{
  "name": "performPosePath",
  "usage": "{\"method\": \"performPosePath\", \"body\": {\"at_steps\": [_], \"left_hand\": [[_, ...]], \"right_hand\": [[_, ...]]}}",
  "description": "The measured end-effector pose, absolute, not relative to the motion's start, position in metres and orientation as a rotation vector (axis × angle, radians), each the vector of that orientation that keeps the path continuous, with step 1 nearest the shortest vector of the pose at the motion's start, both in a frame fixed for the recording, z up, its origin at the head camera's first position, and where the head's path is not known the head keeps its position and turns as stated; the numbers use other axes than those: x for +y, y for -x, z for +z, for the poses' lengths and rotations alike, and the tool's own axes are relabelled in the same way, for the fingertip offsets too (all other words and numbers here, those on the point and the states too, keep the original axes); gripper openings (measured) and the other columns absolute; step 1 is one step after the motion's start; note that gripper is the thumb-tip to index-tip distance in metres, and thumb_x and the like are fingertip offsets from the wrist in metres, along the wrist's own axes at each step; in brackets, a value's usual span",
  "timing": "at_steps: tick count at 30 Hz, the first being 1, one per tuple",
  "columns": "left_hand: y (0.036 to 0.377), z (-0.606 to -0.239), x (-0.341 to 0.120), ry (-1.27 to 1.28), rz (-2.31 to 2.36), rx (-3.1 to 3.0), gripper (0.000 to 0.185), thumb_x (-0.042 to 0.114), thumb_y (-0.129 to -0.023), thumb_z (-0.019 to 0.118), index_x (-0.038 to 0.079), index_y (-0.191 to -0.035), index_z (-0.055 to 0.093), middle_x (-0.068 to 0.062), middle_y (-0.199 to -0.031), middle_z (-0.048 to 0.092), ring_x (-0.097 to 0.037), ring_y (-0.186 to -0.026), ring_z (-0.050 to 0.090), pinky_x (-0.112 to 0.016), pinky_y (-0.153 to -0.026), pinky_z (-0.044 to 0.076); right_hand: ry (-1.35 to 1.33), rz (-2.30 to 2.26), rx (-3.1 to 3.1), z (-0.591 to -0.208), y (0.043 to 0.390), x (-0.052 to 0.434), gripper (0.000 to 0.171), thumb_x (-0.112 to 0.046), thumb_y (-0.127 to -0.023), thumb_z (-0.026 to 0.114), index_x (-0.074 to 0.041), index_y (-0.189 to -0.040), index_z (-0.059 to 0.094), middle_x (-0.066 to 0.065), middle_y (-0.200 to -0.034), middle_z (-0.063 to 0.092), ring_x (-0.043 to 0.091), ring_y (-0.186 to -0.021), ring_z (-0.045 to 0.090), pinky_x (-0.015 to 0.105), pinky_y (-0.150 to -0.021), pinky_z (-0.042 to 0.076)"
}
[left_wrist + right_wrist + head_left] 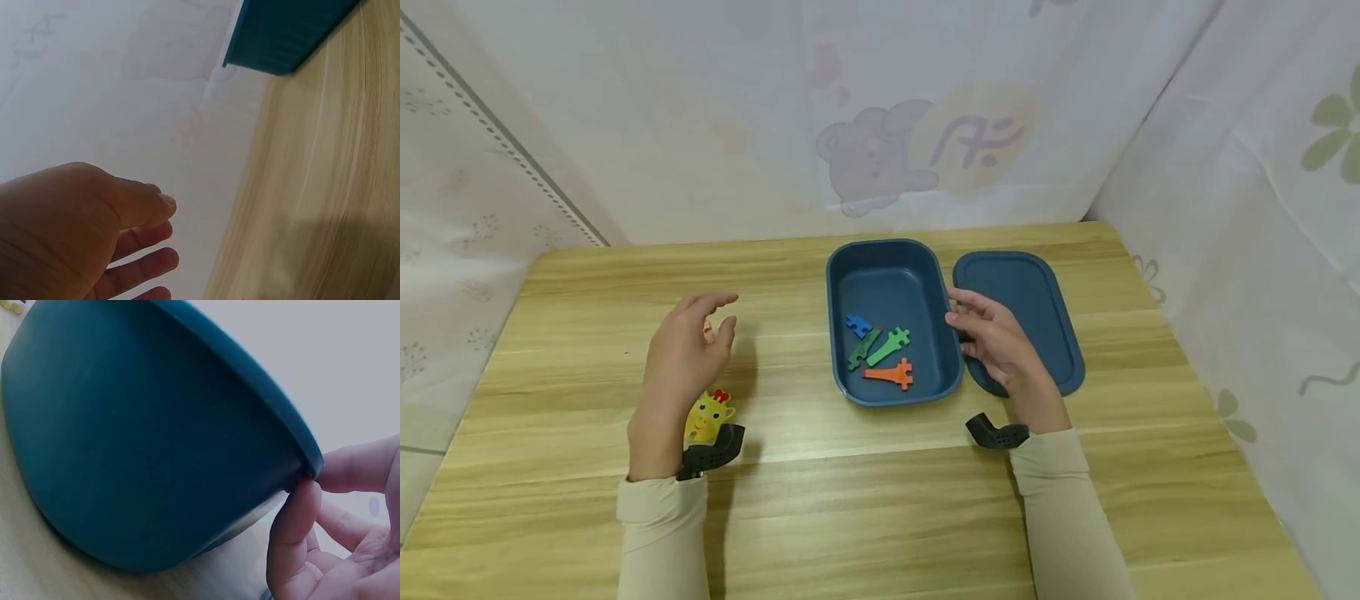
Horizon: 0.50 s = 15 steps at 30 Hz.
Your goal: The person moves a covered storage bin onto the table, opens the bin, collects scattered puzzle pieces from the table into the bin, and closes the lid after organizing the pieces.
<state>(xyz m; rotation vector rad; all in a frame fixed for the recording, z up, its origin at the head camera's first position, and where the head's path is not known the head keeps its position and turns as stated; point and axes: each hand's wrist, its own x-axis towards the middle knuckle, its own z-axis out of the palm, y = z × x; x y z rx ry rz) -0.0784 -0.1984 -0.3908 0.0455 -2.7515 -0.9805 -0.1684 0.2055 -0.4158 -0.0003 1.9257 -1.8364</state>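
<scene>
Puzzle pieces [882,350] in box [887,267]; lid [1037,300] right of box.

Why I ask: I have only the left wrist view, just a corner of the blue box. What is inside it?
Observer: The blue box holds four flat parts: a blue piece, a dark green piece, a light green piece and an orange piece.
Operator: Where is the lid?
Observer: It lies flat on the table, just right of the box.
Operator: And the right hand?
Observer: It is at the box's right rim. The thumb touches the rim, but there is no closed grip.
</scene>
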Motion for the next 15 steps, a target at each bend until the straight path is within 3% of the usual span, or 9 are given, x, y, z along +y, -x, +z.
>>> {"method": "performPosePath", "body": {"at_steps": [3, 8, 15], "left_hand": [[0.078, -0.393, -0.204, -0.078, -0.990, -2.756, 0.041, 0.010, -0.104, 0.064, 0.003, -0.144, 0.063, -0.025, -0.145, 0.062, -0.048, -0.130, 0.060, -0.067, -0.104, 0.050], [0.079, -0.396, -0.210, -0.116, -1.010, -2.762, 0.052, 0.009, -0.103, 0.065, -0.001, -0.152, 0.053, -0.029, -0.144, 0.060, -0.051, -0.131, 0.057, -0.070, -0.107, 0.048], [0.079, -0.404, -0.220, -0.188, -1.018, -2.793, 0.050, 0.014, -0.105, 0.061, -0.001, -0.152, 0.053, -0.031, -0.150, 0.054, -0.055, -0.134, 0.054, -0.072, -0.109, 0.045]], "right_hand": [[-0.008, -1.841, 1.932, -0.416, 0.168, 0.205, 0.062, -0.015, -0.109, 0.055, -0.010, -0.167, 0.032, 0.008, -0.159, 0.040, 0.006, -0.108, 0.054, 0.022, -0.072, 0.047], [-0.005, -1.856, 1.927, -0.416, 0.168, 0.204, 0.063, -0.016, -0.109, 0.056, -0.009, -0.167, 0.032, -0.005, -0.134, 0.049, 0.006, -0.106, 0.054, 0.023, -0.073, 0.047], [0.002, -1.853, 1.923, -0.417, 0.169, 0.203, 0.063, -0.016, -0.110, 0.055, -0.009, -0.167, 0.031, -0.006, -0.128, 0.048, 0.008, -0.106, 0.052, 0.024, -0.074, 0.046]]}}
